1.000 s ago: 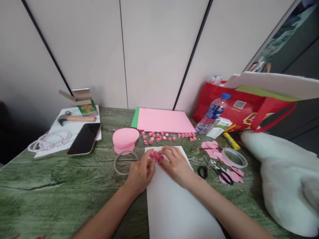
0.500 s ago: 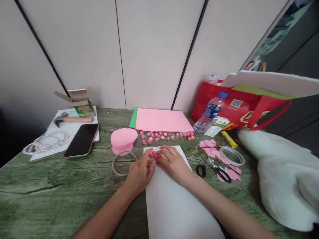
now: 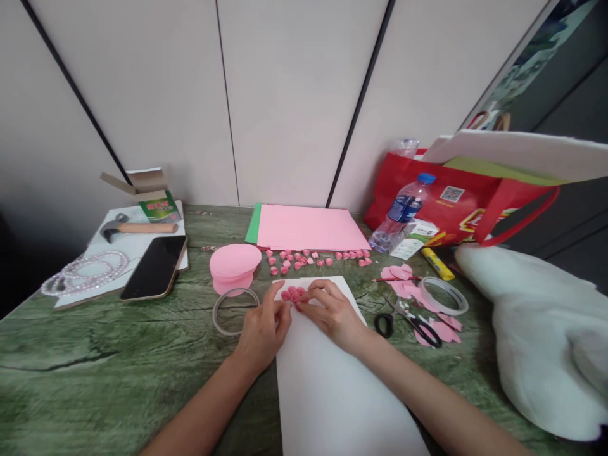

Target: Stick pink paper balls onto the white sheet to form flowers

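A small cluster of rolled pink paper roses (image 3: pixel 292 293) sits near the far end of a white board (image 3: pixel 327 380). My right hand (image 3: pixel 332 313) reaches in from the right, its thumb and fingertips closed on a paper rose at the cluster's near right side. On the left of the cluster is my left hand (image 3: pixel 265 329), fingers bent and thumb drawn in close to the fingertips; whatever lies between them is hidden. More loose paper roses (image 3: pixel 304 258) lie in rows beyond the board. Beside my left hand rests a roll of tape (image 3: pixel 216 316).
Pink paper ovals (image 3: pixel 235 261) and pink sheets (image 3: pixel 311 228) lie behind. To the right are scissors (image 3: pixel 408 322), another tape roll (image 3: pixel 463 307), a glue stick (image 3: pixel 437 263), a bottle (image 3: pixel 403 209) and a white plush (image 3: pixel 527 335). A phone (image 3: pixel 154 267) and hammer (image 3: pixel 147 228) lie left.
My left fingertips have drawn slightly back from the roses, showing more of the cluster. My right hand stays at its right side, fingertips shifted slightly. The view has tilted a little.
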Demonstrator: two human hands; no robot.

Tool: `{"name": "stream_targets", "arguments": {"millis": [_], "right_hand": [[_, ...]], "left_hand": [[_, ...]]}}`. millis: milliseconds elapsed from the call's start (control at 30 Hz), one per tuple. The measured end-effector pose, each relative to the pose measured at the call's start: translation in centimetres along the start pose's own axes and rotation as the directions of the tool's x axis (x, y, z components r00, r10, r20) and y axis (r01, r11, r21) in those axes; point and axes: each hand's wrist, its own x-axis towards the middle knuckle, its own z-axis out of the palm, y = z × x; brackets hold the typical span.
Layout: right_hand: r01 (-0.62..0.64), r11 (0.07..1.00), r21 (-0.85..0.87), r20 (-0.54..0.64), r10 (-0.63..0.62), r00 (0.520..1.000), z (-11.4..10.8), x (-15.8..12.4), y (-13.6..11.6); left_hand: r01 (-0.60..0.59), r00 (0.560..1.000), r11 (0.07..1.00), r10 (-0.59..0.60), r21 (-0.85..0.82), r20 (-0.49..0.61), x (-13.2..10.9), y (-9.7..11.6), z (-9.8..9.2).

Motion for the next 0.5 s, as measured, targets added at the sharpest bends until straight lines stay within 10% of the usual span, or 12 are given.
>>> {"name": "stream_targets", "arguments": {"millis": [500], "right_hand": [[0.044,0.999,0.022,0.156,-0.047,0.987,-1.3,3.1,0.2]], "left_hand": [[0.401,0.908,0.897,-0.416,-0.185,-0.052,0.1,0.3,-0.2]]}}
